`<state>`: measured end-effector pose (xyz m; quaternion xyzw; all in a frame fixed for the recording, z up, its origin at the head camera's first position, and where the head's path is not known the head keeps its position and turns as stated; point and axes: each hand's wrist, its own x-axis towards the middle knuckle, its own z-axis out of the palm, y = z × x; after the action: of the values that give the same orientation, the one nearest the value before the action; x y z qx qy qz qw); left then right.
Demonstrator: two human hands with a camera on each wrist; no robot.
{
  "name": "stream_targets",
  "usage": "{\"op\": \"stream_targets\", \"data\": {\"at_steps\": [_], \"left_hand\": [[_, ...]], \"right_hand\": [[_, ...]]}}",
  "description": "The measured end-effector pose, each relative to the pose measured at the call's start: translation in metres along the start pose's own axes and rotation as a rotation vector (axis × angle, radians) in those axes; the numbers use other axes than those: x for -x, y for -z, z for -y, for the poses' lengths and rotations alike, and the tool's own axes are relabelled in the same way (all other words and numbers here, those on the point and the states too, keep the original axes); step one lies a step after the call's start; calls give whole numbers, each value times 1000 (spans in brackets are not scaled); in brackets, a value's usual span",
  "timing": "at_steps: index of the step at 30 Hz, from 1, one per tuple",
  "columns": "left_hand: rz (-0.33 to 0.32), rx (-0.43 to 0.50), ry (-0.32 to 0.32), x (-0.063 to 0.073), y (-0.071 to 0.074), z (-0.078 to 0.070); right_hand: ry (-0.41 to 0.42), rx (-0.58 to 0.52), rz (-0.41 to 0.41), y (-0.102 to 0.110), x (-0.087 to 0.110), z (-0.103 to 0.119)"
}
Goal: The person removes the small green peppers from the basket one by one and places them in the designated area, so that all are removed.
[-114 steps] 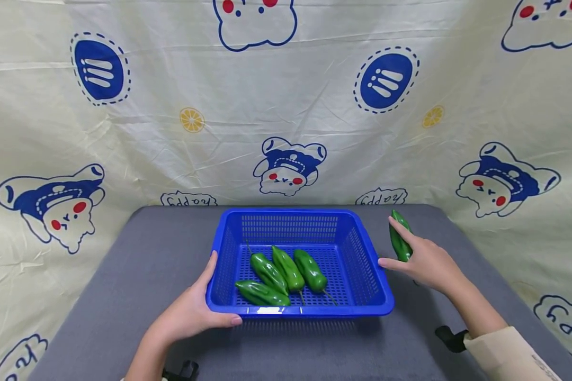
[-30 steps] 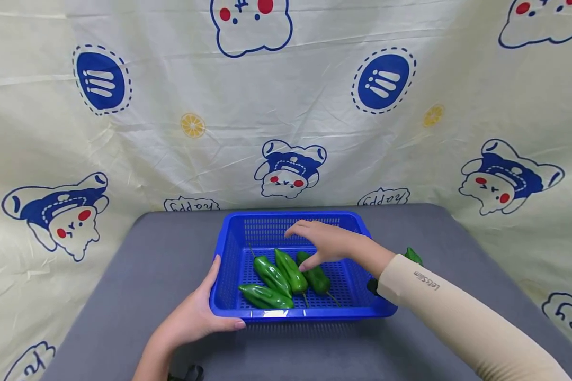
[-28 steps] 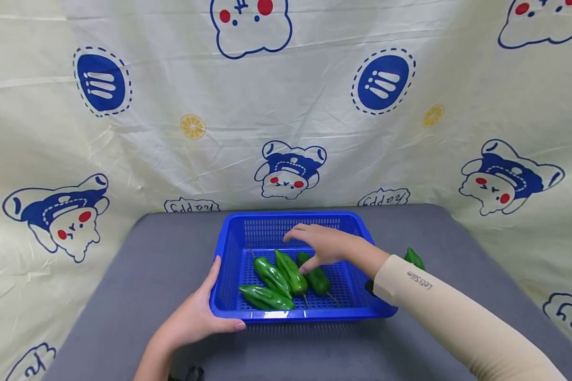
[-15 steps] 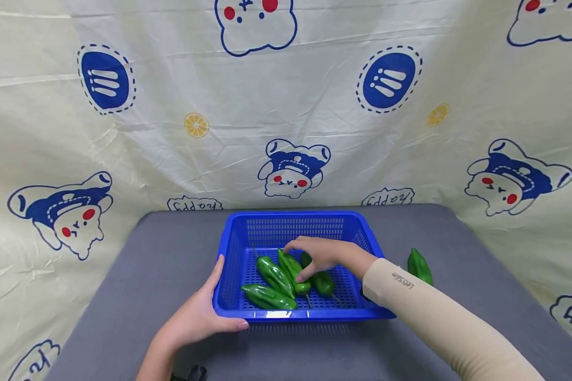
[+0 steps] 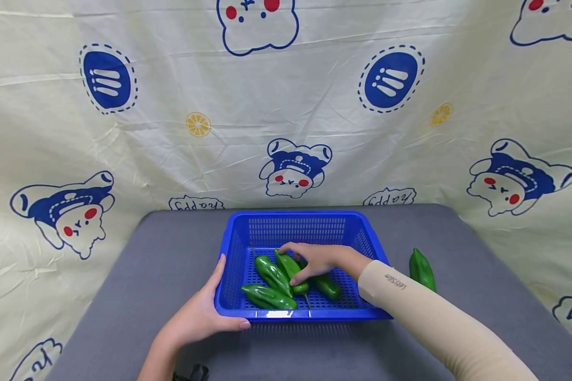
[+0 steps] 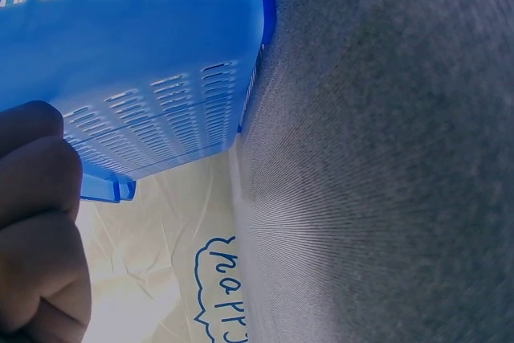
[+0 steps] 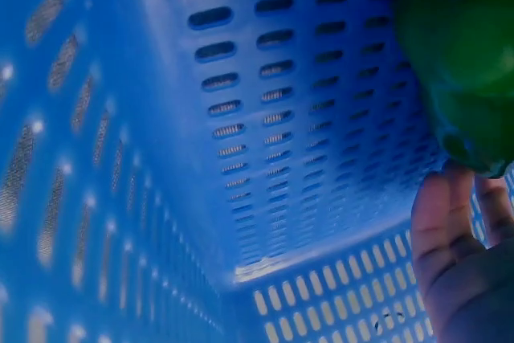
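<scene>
A blue plastic basket (image 5: 304,316) stands on the grey table with several green peppers in it. My left hand (image 5: 197,316) grips its front left corner, thumb along the front rim and fingers at the left side; the left wrist view shows those fingers (image 6: 40,230) curled by the basket wall. Inside the basket, my right hand (image 5: 314,260) reaches over the middle pepper (image 5: 286,263), thumb at its near side and fingers at its far side, partly covering it. Close by on the right lies another pepper (image 5: 328,288). Two more peppers, including the front one (image 5: 269,297), lie to the left.
A single green pepper (image 5: 421,270) lies on the grey table (image 5: 171,248) right of the basket, beside my right sleeve (image 5: 424,312). A pale printed cloth (image 5: 162,153) hangs behind the table.
My right hand has left the pepper on the table, come over the basket and lowered onto the middle pepper. That pepper shifted slightly left; its right neighbour turned slightly. My left hand stayed at the corner.
</scene>
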<state>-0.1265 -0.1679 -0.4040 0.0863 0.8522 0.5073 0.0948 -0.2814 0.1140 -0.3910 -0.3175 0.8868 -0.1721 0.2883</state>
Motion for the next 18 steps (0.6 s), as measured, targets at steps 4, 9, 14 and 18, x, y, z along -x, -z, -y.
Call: {"op": "stream_targets", "data": {"at_steps": [4, 9, 14, 18], "left_hand": [[-2, -4, -12, 0, 1, 1], [-3, 1, -15, 1, 1, 1], [3, 5, -13, 0, 1, 2], [0, -3, -13, 0, 0, 2]], "right_hand": [[20, 0, 5, -5, -4, 5], [48, 2, -14, -10, -12, 12], [60, 31, -11, -17, -19, 18], [54, 24, 18, -18, -20, 20]]}}
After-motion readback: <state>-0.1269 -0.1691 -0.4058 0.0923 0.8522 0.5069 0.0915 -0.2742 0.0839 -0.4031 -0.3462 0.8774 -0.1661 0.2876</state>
